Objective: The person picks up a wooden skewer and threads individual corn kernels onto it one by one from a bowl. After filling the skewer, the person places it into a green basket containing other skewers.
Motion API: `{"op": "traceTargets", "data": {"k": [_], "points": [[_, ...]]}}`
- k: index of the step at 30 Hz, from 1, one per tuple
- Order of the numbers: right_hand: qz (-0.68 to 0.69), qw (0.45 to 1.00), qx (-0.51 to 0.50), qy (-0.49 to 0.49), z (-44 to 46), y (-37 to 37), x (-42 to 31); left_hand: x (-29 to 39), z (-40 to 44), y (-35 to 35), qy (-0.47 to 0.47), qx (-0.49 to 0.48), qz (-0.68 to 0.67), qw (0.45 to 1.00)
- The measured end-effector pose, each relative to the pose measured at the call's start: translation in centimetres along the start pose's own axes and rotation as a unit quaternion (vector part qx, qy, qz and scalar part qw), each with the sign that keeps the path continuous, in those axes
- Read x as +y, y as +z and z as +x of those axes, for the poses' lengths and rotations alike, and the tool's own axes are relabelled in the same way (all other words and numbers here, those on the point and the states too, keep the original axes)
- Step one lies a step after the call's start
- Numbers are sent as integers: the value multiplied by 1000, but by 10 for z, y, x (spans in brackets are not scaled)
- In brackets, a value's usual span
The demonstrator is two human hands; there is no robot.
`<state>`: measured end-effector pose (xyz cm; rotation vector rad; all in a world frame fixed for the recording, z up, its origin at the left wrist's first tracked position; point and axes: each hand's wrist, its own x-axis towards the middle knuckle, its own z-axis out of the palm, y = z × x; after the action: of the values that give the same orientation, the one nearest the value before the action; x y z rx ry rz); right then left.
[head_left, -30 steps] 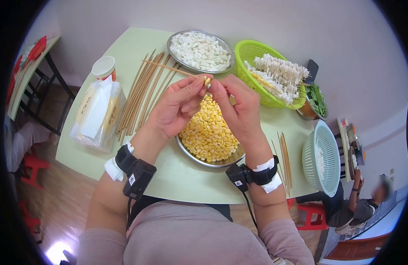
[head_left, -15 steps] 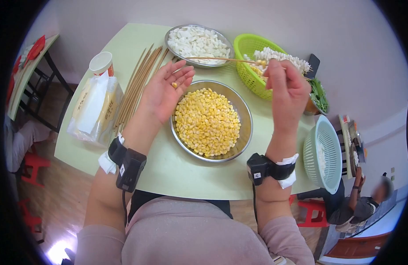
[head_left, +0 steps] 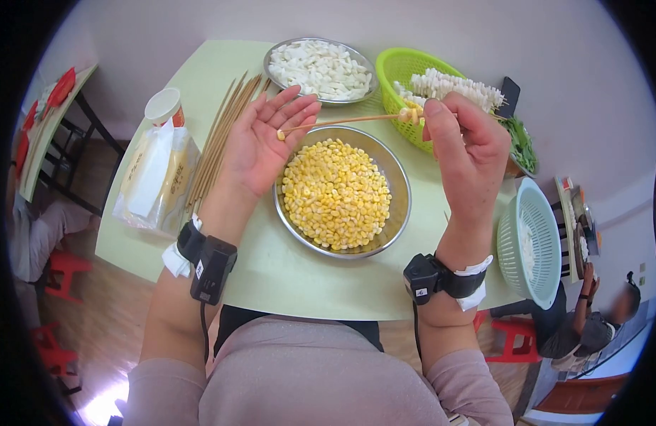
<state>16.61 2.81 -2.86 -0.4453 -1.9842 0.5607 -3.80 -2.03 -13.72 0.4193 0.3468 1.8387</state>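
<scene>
Lime-green plastic basket (head_left: 388, 89) partly hidden behind the right hand (head_left: 470, 153), tissue pack's (head_left: 161, 188) print (head_left: 179, 177) too small for reading

Nothing legible for certain. Tissue pack (head_left: 157, 186): dark, Chinese-looking characters in two spots, one either side of the pulled-up tissue (head_left: 149, 174); skewed and too soft to read. Left wrist box (head_left: 214, 271): small white label, dark mark, too small to make out. Right wrist box (head_left: 417, 275): similar white label, also unreadable. Cup (head_left: 166, 106): red-orange print, wording can't be told.
</scene>
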Motion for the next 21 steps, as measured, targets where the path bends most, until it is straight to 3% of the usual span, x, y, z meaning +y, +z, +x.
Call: {"op": "traceTargets", "data": {"k": [21], "points": [[-23,1000,-11,-18,-4,-6,-4,-1,1,-4,-5,-46,-43,998]]}}
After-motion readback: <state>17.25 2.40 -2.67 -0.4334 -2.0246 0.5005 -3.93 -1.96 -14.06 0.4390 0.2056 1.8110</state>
